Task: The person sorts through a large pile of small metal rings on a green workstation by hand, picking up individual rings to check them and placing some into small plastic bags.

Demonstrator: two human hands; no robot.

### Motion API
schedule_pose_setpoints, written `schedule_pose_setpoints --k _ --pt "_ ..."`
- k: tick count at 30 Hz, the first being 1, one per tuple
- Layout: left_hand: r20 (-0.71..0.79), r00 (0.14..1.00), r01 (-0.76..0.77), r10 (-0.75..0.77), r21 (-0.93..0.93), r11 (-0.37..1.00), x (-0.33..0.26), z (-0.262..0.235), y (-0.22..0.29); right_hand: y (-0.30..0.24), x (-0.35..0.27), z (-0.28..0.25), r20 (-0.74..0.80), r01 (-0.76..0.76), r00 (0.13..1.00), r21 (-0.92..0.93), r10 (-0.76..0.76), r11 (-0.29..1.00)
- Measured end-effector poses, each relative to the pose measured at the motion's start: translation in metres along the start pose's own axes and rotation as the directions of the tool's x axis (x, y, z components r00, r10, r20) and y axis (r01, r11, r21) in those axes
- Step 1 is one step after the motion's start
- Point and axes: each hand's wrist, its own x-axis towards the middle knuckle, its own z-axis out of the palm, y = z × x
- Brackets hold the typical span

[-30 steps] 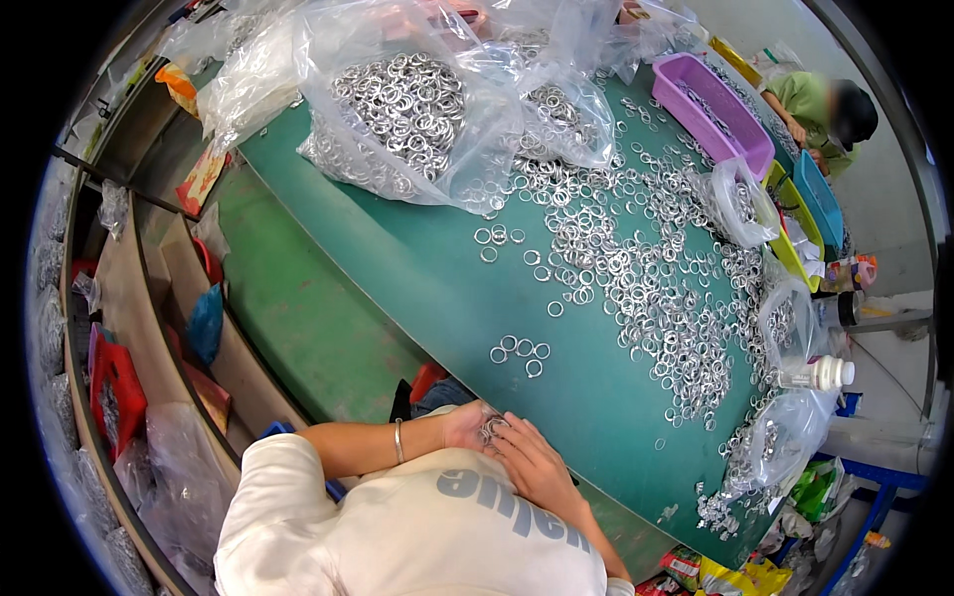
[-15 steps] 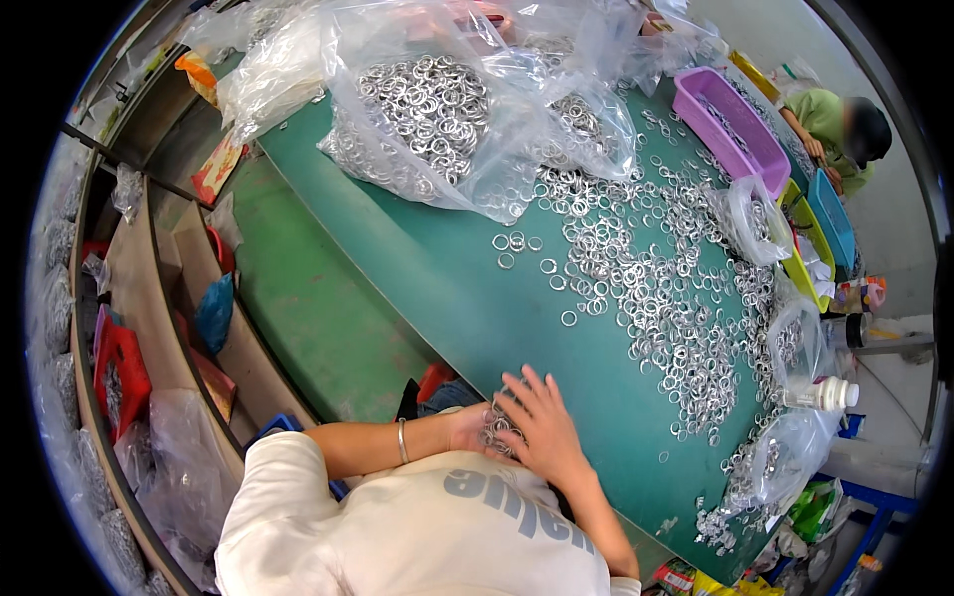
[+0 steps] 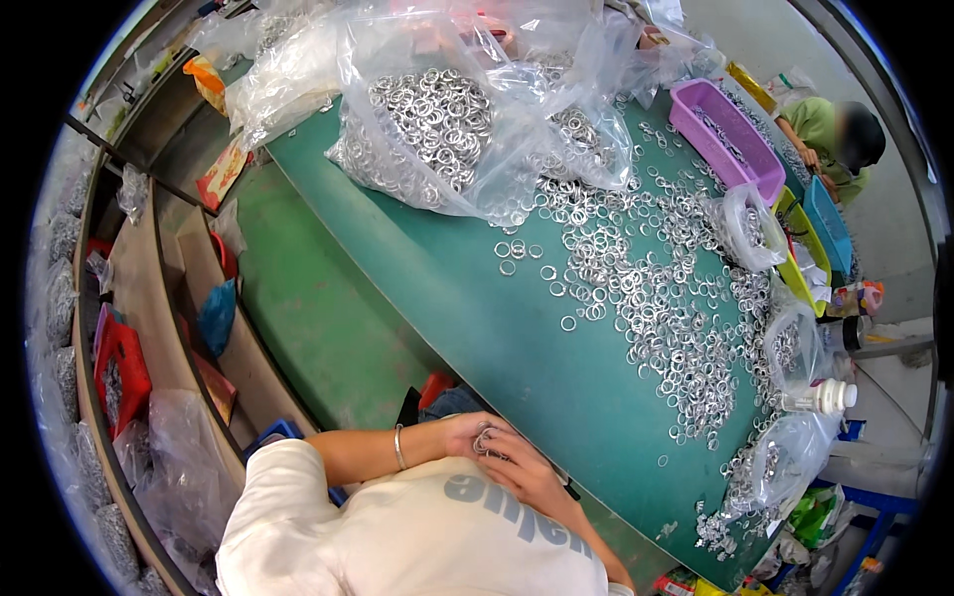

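Observation:
Close to my body, at the table's near edge, my left hand (image 3: 463,431) is curled around a small bunch of silvery metal rings (image 3: 488,443). From the other side my right hand (image 3: 529,475) presses against it, its fingers bent over the same rings. Between the two hands only part of the bunch shows; my fingers hide the rest. Beyond them, many loose rings (image 3: 686,348) lie strewn over the green table (image 3: 437,278), a few of them apart from the main spread.
Clear plastic bags full of rings (image 3: 432,129) stand at the far side. Along the right edge are a purple basket (image 3: 730,144), a yellow-green tray (image 3: 803,248), smaller bags and a white bottle (image 3: 830,395). A person in green (image 3: 825,129) works beyond. Shelves (image 3: 139,298) stand left.
My right hand has come down and toward me, its spread fingers now bent in over the rings. The left hand has closed more around them. The view has shifted slightly.

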Motion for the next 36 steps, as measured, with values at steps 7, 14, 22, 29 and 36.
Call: schedule_pose_setpoints --k 7,14,22,29,36 --pt "-0.097 0.971 -0.204 0.219 0.141 0.969 -0.015 0.016 -0.011 -0.005 0.008 0.002 -0.072 0.078 0.994 -0.134 -0.088 0.988" --pt "0.103 0.988 -0.112 0.111 0.001 0.994 -0.03 0.049 0.001 -0.012 -0.005 -0.014 -0.219 0.091 0.962 -0.302 -0.162 0.949" --pt "0.17 0.946 -0.26 0.276 -0.111 0.959 0.008 0.119 0.024 -0.008 -0.007 -0.05 -0.637 -0.109 0.742 -0.423 -0.209 0.9" --pt "0.177 0.892 -0.358 0.415 -0.283 0.89 0.074 0.184 0.119 0.018 -0.032 -0.066 -0.905 -0.345 0.425 -0.142 0.02 0.928" --pt "0.287 0.602 -0.742 0.745 -0.144 0.655 0.184 0.334 0.251 0.038 -0.04 -0.072 -0.867 -0.507 0.492 -0.21 0.08 0.836"
